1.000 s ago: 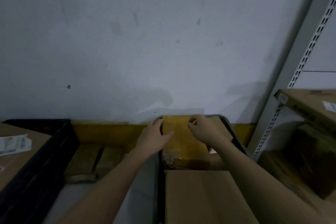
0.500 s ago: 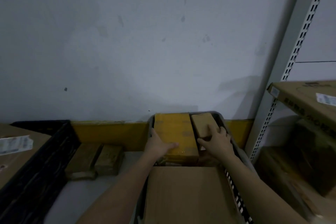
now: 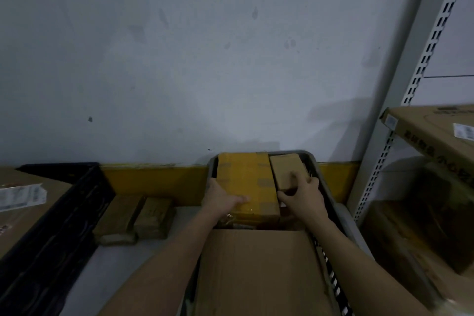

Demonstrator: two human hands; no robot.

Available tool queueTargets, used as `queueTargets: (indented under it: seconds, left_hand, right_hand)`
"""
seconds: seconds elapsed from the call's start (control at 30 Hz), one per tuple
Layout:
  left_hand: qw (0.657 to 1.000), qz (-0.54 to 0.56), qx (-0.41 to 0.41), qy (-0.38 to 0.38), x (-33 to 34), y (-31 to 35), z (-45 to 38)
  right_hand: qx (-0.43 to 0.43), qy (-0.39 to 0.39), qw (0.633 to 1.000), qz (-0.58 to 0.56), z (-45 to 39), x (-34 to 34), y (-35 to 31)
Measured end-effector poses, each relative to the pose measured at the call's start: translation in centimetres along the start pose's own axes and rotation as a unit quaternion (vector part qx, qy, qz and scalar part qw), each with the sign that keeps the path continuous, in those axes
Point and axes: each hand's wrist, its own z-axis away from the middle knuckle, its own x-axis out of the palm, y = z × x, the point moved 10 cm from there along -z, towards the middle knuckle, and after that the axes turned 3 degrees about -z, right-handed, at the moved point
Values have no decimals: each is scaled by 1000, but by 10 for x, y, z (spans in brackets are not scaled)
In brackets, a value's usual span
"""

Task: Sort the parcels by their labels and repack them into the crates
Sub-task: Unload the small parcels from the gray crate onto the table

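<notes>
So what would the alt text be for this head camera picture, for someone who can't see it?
Two bare hands reach into a grey plastic crate by a pale wall: the left hand rests flat on a yellow tape-wrapped parcel, and the right hand grips a small brown cardboard box beside it. A large plain cardboard box fills the crate's near end.

Label text point(image 3: 463, 133) blurred, unreadable

Single head-worn wide-angle view, looking forward and down from close above. Grey crate point(image 3: 331, 187) at 6 o'clock, wall point(image 3: 205, 59) filling 12, shelving upright point(image 3: 400, 110) at 3.
</notes>
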Motion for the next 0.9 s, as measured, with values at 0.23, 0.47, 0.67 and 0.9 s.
queueTargets:
  seconds: [0.23, 0.47, 0.67, 0.9]
  left_hand:
    - [997, 43, 49, 39, -27, 30, 3]
    - [987, 117, 85, 73, -99, 56, 9]
    - [980, 123, 89, 128, -185, 39, 21]
    - [977, 124, 57, 162, -272, -36, 41]
  right_hand:
    - [-12, 65, 995, -69, 11, -28, -15]
    - [-88, 103, 987, -90, 19, -57, -89]
    - [-142, 86, 980, -109, 39, -46, -160]
    - [-184, 15, 972, -146, 65, 25, -238]
